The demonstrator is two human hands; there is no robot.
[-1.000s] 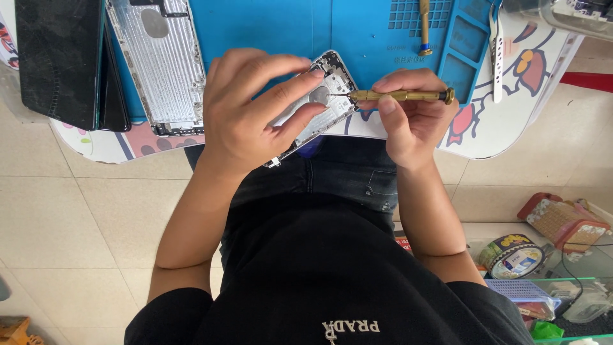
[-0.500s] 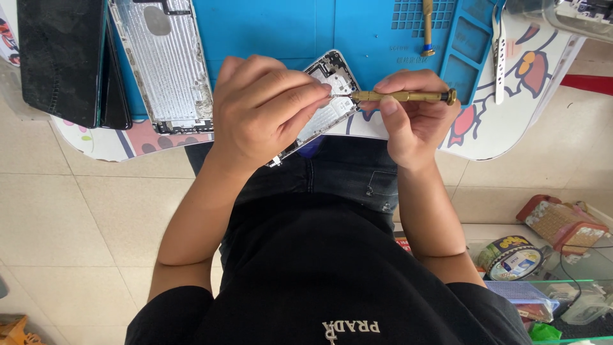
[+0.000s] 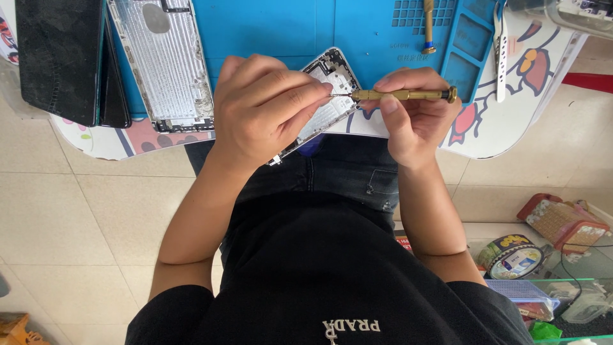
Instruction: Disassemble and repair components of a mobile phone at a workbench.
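My left hand [image 3: 265,108] grips an opened silver phone housing [image 3: 332,96], holding it tilted above my lap at the table's near edge. My right hand [image 3: 415,118] pinches a thin brass precision screwdriver [image 3: 402,94] lying level, its fine tip touching the housing near my left fingertips. Most of the housing is hidden under my left hand.
A blue work mat [image 3: 300,29] covers the white patterned table [image 3: 511,121]. On it lie a second silver phone back [image 3: 166,61], dark phone screens [image 3: 60,57], another brass screwdriver [image 3: 428,25] and white tweezers [image 3: 500,51]. A tape roll [image 3: 511,255] and boxes sit on a lower right shelf.
My left fingers have curled further over the housing. The screwdriver tip stays against the housing and both hands have barely shifted.
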